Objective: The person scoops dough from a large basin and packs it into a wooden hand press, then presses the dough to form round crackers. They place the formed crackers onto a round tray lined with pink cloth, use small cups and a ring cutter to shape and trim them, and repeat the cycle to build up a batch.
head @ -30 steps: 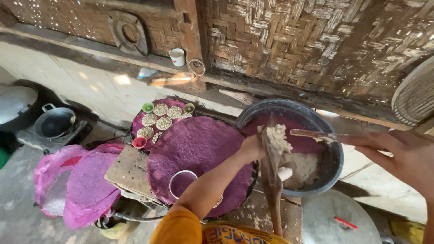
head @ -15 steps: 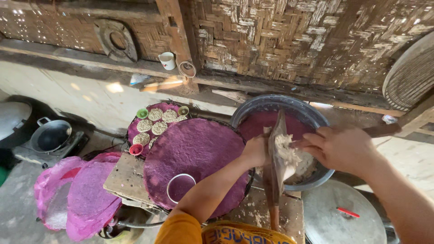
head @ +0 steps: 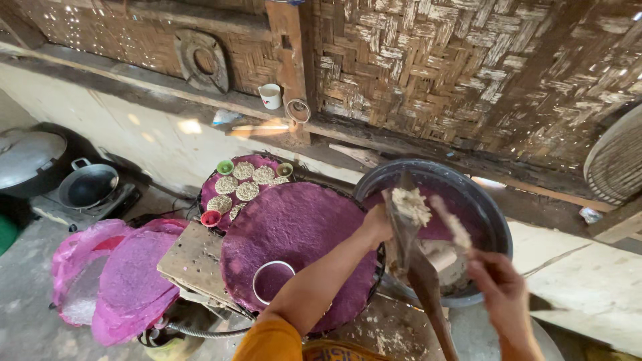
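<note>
My left hand (head: pixel 376 226) grips the blade end of a long wooden paddle (head: pixel 428 294), which carries a lump of pale dough (head: pixel 411 204). The paddle stands over the near rim of a dark round basin (head: pixel 491 207) that holds purple batter and more pale dough. My right hand (head: pixel 498 287), low at the right, holds a thin stick (head: pixel 451 226) coated in dough, its tip close to the lump. Under my left forearm lies a large round purple sheet (head: pixel 294 227) with a metal ring (head: pixel 271 281) resting on it.
Behind the sheet, a tray (head: pixel 244 187) holds several small round patties and small green and red cups. A wooden board (head: pixel 194 257) and pink bags of purple sheets (head: pixel 114 281) lie at the left. A wok (head: pixel 87 186) and a pot lid (head: pixel 27 154) are at the far left.
My right hand has drawn back from over the paddle, down and to the right, with the stick. My left hand keeps its hold on the paddle. The view has shifted slightly.
</note>
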The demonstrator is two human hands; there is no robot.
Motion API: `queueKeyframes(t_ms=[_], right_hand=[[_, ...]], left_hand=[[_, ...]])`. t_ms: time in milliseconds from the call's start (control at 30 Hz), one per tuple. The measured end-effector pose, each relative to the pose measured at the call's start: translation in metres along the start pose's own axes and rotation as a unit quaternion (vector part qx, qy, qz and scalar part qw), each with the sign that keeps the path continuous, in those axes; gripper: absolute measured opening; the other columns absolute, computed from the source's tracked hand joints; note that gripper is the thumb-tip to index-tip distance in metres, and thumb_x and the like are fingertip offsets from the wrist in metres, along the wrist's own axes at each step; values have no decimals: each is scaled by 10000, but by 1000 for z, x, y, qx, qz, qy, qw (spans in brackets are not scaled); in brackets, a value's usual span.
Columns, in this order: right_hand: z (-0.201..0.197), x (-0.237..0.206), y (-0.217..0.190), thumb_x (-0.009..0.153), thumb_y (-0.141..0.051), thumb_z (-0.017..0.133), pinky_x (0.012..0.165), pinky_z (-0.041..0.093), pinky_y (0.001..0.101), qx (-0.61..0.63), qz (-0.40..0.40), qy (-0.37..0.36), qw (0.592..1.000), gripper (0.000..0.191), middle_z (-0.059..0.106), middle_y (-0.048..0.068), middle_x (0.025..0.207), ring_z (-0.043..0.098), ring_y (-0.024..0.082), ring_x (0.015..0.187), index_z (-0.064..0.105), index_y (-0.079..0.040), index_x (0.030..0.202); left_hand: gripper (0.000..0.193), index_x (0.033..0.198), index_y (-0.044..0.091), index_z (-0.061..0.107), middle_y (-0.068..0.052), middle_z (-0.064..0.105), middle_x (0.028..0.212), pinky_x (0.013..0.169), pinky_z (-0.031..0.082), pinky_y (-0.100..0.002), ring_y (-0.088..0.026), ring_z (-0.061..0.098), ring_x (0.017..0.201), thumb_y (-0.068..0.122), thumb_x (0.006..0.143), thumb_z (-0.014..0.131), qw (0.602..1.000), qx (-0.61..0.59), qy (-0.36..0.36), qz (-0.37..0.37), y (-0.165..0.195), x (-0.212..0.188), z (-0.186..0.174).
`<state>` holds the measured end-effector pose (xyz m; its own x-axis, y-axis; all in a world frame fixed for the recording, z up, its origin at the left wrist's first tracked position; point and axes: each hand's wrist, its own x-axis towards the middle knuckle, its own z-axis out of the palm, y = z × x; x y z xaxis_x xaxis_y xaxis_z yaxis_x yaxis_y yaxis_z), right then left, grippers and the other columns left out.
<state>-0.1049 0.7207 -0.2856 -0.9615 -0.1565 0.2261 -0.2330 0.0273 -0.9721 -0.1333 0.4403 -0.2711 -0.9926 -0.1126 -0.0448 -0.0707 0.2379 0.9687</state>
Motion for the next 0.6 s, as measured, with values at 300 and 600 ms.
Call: queueKeyframes(t_ms=[300,600], right_hand=[[0,-17,6,939,-142,736,696,476,222,-130,67,-8,989,226,726,24,892,596,48,800,751,29,1087],[24,-19,-13,929,-233,855,619,500,298,-462,-269,175,827,202,734,81,822,666,167,680,776,-68,1015]], left_hand=[[408,1081,126,756,-191,736,1141,861,576,-501,-398,692,1026,339,734,739,966,167,99,168,-25,-4,16],[361,1184,135,712,-196,730,1127,868,564,-516,-434,684,1015,285,862,649,960,224,67,151,-16,-4,30]])
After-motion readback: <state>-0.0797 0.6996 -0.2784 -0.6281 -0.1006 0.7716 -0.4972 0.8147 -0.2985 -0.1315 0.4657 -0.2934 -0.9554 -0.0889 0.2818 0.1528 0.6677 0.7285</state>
